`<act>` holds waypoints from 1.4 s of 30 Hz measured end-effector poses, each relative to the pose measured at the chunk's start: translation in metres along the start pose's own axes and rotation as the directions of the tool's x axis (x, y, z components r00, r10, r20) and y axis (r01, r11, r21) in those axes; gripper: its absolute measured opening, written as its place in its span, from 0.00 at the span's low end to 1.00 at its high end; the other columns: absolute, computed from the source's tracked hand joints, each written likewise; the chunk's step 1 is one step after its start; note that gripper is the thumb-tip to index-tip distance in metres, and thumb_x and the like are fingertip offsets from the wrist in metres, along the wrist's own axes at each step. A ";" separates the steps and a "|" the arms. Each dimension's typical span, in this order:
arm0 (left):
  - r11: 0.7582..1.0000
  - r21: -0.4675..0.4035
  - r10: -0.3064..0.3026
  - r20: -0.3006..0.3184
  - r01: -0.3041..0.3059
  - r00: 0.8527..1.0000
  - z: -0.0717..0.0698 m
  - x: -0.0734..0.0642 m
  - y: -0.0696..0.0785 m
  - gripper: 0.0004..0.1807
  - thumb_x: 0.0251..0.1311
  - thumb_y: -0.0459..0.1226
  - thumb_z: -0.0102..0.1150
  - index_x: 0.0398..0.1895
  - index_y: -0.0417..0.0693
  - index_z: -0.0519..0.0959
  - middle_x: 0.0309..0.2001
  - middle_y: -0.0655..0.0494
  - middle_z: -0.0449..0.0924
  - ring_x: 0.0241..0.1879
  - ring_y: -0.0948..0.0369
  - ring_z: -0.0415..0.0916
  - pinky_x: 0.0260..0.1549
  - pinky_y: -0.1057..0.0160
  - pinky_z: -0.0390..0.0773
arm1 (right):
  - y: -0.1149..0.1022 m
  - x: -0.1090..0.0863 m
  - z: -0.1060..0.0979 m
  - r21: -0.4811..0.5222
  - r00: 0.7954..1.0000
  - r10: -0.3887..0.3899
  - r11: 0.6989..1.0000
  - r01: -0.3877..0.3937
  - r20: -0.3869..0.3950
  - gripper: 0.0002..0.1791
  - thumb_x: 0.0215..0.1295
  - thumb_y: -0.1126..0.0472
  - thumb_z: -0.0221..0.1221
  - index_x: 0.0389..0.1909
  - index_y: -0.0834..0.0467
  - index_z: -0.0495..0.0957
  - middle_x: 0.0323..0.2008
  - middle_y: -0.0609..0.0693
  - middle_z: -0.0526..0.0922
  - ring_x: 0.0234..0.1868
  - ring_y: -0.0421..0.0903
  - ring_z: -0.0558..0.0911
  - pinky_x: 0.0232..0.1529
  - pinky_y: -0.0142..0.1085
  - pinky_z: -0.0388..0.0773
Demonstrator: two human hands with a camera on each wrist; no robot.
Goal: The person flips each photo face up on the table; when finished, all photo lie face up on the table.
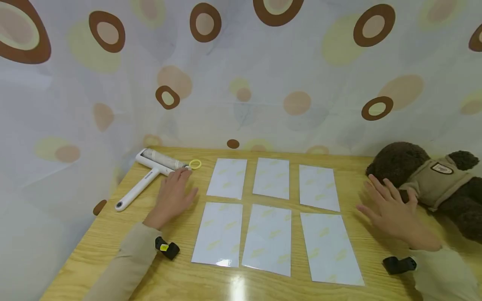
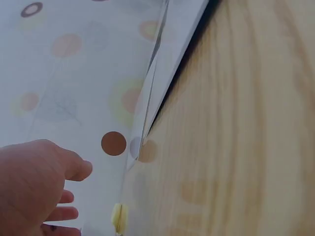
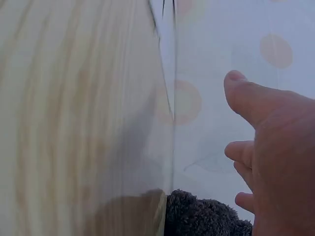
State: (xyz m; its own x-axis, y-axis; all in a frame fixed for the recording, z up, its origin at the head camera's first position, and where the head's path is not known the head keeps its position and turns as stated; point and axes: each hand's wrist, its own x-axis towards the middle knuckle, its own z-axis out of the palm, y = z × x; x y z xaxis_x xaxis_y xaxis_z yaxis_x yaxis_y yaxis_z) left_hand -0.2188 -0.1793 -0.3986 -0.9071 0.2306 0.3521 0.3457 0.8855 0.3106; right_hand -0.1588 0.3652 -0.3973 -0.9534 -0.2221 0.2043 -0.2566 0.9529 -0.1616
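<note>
My left hand (image 1: 171, 199) is at the left of the table, its fingertips by the head of a white lint roller (image 1: 137, 189). A small yellow ring (image 1: 195, 164) lies just beyond those fingers. The left wrist view shows this hand (image 2: 34, 189) with nothing in its grasp. On the other side, my right hand (image 1: 393, 213) is held with fingers spread, in front of a dark brown teddy bear (image 1: 401, 161) in a beige shirt. Whether it touches the bear I cannot tell. In the right wrist view the bear's dark fur (image 3: 206, 216) shows below the loosely bent fingers.
Between the hands, white rectangular cards lie flat in two rows of three, among them a back-left card (image 1: 227, 178) and a front-right card (image 1: 331, 248). The wooden table (image 1: 271, 288) meets a dotted white curtain (image 1: 263, 75) at the back and left.
</note>
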 end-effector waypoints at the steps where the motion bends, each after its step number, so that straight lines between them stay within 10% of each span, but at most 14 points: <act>1: 1.000 -0.029 0.001 -0.005 -0.001 1.000 0.000 0.000 0.000 0.27 0.63 0.41 0.59 0.61 0.35 0.70 0.60 0.37 0.70 0.59 0.42 0.67 0.53 0.41 0.68 | -0.002 0.001 0.001 0.015 1.000 -0.005 1.000 0.005 -0.009 0.42 0.70 0.42 0.51 0.76 0.57 0.47 0.78 0.49 0.36 0.74 0.64 0.44 0.59 0.74 0.29; 9: 0.935 -0.338 -0.075 0.097 0.104 0.992 0.000 0.001 -0.002 0.18 0.65 0.39 0.56 0.54 0.37 0.74 0.51 0.41 0.78 0.47 0.47 0.75 0.46 0.47 0.75 | -0.032 0.018 0.011 0.058 0.975 -0.145 0.986 0.156 -0.170 0.27 0.66 0.53 0.59 0.61 0.63 0.69 0.61 0.62 0.68 0.59 0.66 0.63 0.54 0.71 0.45; 14: 0.915 -0.391 -0.041 0.144 0.095 0.989 0.011 0.003 -0.006 0.17 0.65 0.38 0.57 0.52 0.37 0.75 0.51 0.41 0.78 0.48 0.48 0.74 0.48 0.48 0.74 | -0.052 0.034 0.011 0.059 0.927 -0.263 0.956 0.288 -0.269 0.24 0.58 0.63 0.65 0.56 0.62 0.73 0.58 0.62 0.72 0.56 0.63 0.68 0.47 0.64 0.57; 24: 0.846 -0.527 -0.017 0.118 0.078 0.993 0.030 0.010 -0.017 0.16 0.61 0.33 0.61 0.50 0.34 0.76 0.50 0.39 0.76 0.49 0.46 0.73 0.50 0.47 0.71 | -0.101 0.081 0.011 0.110 0.898 -0.374 0.907 0.407 -0.231 0.24 0.56 0.67 0.65 0.55 0.66 0.73 0.56 0.63 0.74 0.57 0.64 0.72 0.46 0.65 0.67; 28: 0.857 -0.515 0.016 0.086 0.030 0.996 0.034 0.012 -0.019 0.17 0.58 0.32 0.63 0.50 0.36 0.78 0.51 0.40 0.77 0.51 0.46 0.73 0.53 0.47 0.71 | -0.117 0.103 0.017 0.176 0.867 -0.435 0.859 0.480 -0.242 0.22 0.58 0.69 0.63 0.54 0.68 0.73 0.53 0.64 0.77 0.55 0.64 0.73 0.49 0.62 0.69; 32: 0.888 -0.453 0.106 0.031 -0.081 0.994 0.042 0.016 -0.020 0.18 0.56 0.34 0.66 0.50 0.38 0.79 0.53 0.42 0.78 0.55 0.47 0.72 0.58 0.46 0.67 | -0.131 0.125 0.023 0.299 0.889 -0.432 0.837 0.458 -0.154 0.19 0.63 0.68 0.59 0.54 0.70 0.71 0.54 0.66 0.76 0.57 0.65 0.72 0.56 0.61 0.66; 42: 0.928 -0.307 0.216 -0.020 -0.212 0.976 0.049 0.017 -0.014 0.15 0.56 0.37 0.66 0.46 0.43 0.83 0.53 0.43 0.77 0.56 0.44 0.69 0.55 0.44 0.63 | -0.171 0.182 0.053 0.352 0.915 -0.391 0.874 0.336 0.099 0.23 0.67 0.60 0.57 0.58 0.69 0.71 0.56 0.65 0.75 0.58 0.63 0.72 0.60 0.56 0.67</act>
State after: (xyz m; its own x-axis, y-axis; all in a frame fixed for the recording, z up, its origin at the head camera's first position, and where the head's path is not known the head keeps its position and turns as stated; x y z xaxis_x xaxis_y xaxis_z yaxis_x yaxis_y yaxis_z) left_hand -0.2503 -0.1681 -0.4400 -0.8061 0.4086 0.4282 0.5865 0.6488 0.4849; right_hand -0.2974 0.1510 -0.3841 -0.7876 -0.5964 0.1547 -0.6001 0.6855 -0.4122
